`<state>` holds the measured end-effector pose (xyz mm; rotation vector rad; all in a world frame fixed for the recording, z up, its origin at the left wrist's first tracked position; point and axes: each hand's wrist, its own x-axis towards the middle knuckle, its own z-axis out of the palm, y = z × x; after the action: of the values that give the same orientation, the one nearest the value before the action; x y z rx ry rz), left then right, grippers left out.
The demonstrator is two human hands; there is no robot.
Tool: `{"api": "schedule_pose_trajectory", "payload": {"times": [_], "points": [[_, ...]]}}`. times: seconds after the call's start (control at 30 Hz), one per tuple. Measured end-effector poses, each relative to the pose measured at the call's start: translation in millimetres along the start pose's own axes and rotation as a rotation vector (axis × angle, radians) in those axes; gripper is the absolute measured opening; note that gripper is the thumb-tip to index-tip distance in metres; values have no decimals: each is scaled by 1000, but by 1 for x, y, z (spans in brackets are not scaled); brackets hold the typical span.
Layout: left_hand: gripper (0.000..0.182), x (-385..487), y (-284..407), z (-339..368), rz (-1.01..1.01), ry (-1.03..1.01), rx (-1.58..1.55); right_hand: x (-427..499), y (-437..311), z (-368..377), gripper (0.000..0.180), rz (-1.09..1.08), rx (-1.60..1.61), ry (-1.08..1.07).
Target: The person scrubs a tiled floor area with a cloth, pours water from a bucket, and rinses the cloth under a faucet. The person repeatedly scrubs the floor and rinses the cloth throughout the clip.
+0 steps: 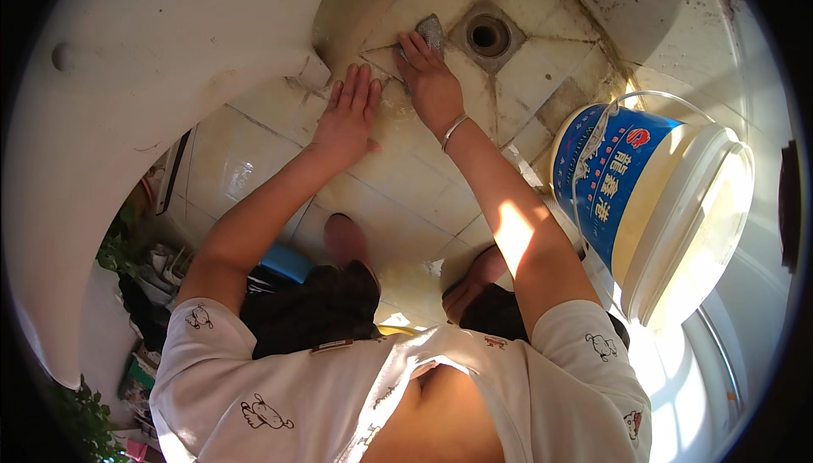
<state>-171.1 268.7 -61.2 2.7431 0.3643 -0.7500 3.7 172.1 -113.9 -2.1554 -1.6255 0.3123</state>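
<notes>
My right hand (432, 82) presses a grey mesh scouring cloth (430, 32) against the tiled floor (406, 190). Part of the cloth is hidden under the fingers, and its tip sticks out beyond them. Just right of the cloth lies a round floor drain (488, 35) with an uncovered hole, set in a square surround. My left hand (349, 113) rests palm down on the tiles, thumb spread, holding nothing. It is close to the foot of a white curved fixture. The tiles are yellowish, with dark stains along the joints.
A lidded plastic bucket (648, 202) with a blue printed label and wire handle stands at the right. The white fixture (190, 37) curves over the left. A stained wall (654, 12) borders the floor at upper right. Green leaves (117, 250) and a blue object (286, 263) show lower left.
</notes>
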Motion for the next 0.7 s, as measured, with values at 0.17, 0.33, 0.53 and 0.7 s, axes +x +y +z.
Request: {"api": "schedule_pose_trajectory", "payload": {"times": [0.17,0.33,0.53,0.7], "points": [[111,2,-6,4,26,43,-6,6,34,-18,39,29,-58,-5],[115,4,-2,3,1,36,-24,12,-15,4,39,-8,32,14],[114,-2,-11,9,57,108,-46,-14,44,-26,39,127,-43,40],[116,-2,-10,10,35,170,-137,-19,-3,-2,45,202,15,23]]}}
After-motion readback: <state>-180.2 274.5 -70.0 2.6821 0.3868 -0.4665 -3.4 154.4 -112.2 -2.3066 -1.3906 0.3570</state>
